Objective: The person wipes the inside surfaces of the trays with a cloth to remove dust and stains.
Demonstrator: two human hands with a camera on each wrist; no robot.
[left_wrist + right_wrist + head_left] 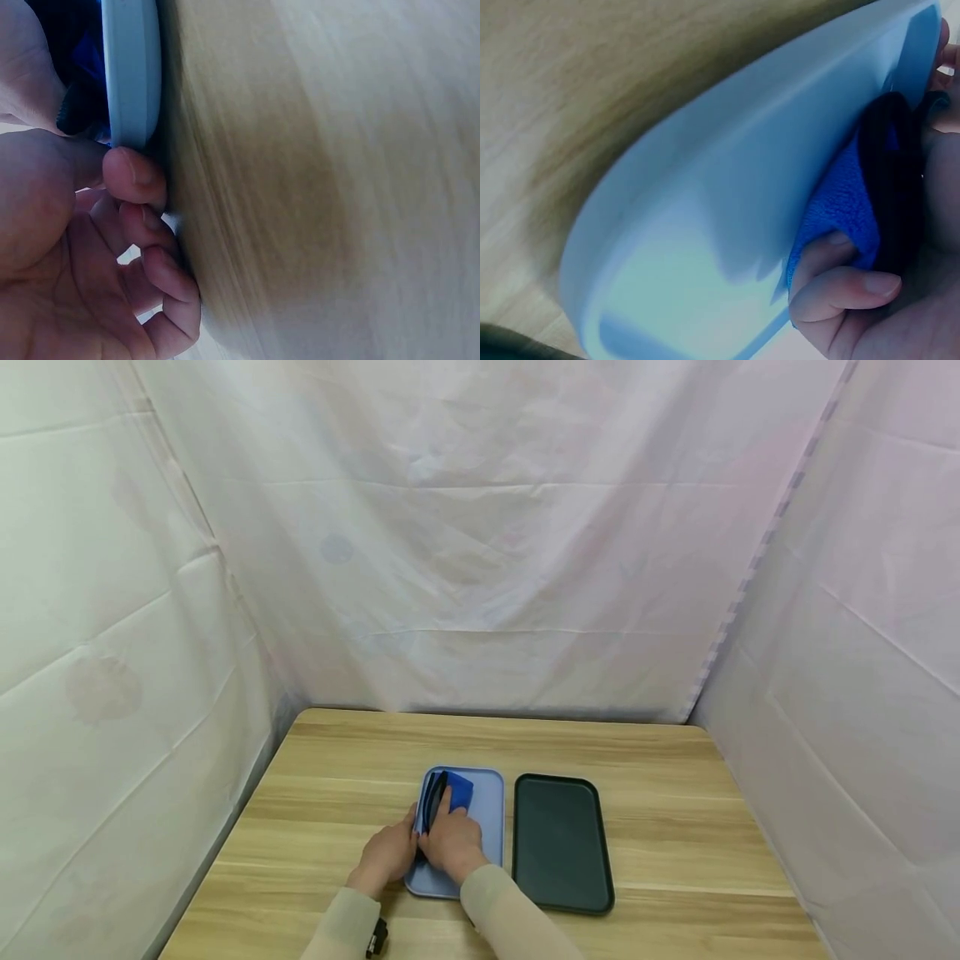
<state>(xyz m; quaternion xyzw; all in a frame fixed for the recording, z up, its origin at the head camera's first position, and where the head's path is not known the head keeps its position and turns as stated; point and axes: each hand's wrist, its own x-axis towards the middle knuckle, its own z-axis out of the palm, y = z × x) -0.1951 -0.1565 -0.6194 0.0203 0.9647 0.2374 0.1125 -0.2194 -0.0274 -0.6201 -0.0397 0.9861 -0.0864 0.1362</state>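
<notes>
A blue fuzzy cloth point(461, 787) with black edging lies bunched on the left part of a light blue tray point(490, 814). My right hand point(454, 841) grips the cloth, one finger stretched along it and pointing away from me. In the right wrist view, fingers curl at the edge of the blue cloth point(840, 202), one tucked partly beneath it. At the tray's near left side, my left hand point(390, 853) holds the rim. In the left wrist view, its curled fingers point(137, 176) are against the outside of the tray wall point(133, 75), and the right hand overlaps the dark cloth edging.
A dark green tray point(562, 839) sits just right of the blue one, with a narrow gap between. Both lie on a wood-grain table point(337, 760). White curtains point(480, 568) enclose the table at the back and both sides.
</notes>
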